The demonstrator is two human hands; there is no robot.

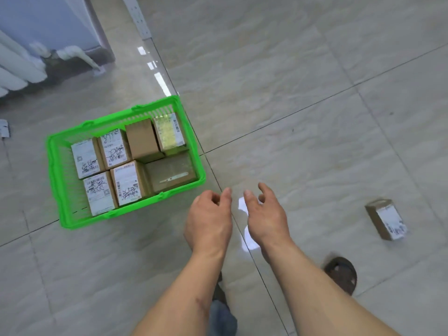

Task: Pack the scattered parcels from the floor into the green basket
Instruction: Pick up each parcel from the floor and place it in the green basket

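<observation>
Glossy beige tile floor, dark grout lines, radiator by wall. Green basket on floor, packed with parcels. Lone parcel right. Left hand, right hand empty, fingers loosely spread.

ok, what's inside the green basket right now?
The green basket holds seven cardboard parcels, packed close in two rows; five show white labels, two show plain tops. Whether anything lies under them is hidden. One parcel still lies on the floor.
</observation>
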